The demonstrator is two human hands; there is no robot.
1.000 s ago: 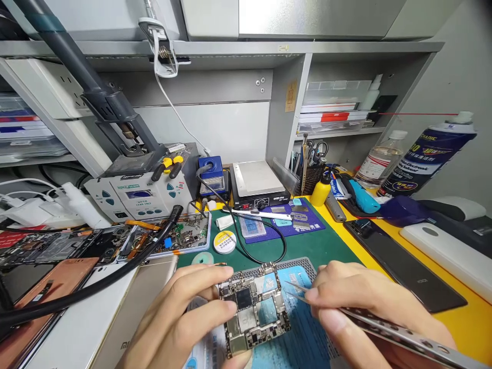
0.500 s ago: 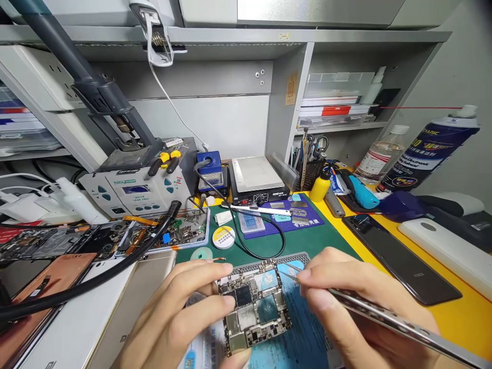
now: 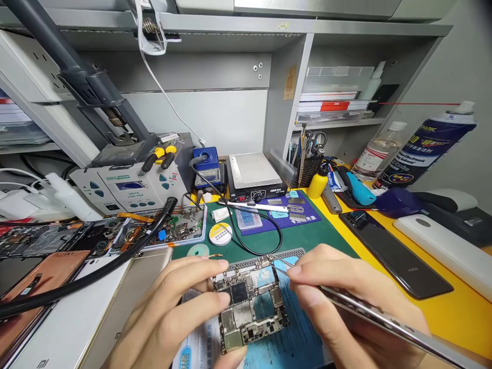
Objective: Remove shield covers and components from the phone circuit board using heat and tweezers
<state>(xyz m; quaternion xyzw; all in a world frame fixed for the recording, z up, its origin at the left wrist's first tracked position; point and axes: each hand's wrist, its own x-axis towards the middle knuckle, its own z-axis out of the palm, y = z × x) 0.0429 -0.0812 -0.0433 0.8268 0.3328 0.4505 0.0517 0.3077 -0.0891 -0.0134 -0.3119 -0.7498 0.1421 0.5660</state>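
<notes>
A phone circuit board [image 3: 240,320], crowded with chips and metal shields, is tilted up toward me in my left hand [image 3: 177,312]. Two fingers rest over its left edge and the thumb supports it from below. My right hand [image 3: 330,297] is closed around a pair of metal tweezers [image 3: 369,313] held like a pen. Their fine tips are at the upper right edge of the board; whether they touch it I cannot tell. Beneath the board lies a blue printed sheet [image 3: 295,328].
A phone [image 3: 392,251] lies to the right on yellow matting. At the left a black hose [image 3: 115,266] crosses several phone parts, beside a hot-air station [image 3: 130,189]. Behind stand a small heating plate [image 3: 255,171] and a yellow bottle [image 3: 318,183].
The tweezer tips have come closer to the board's upper right edge as my right hand shifted left. The whole view has slid slightly; my left hand keeps its hold.
</notes>
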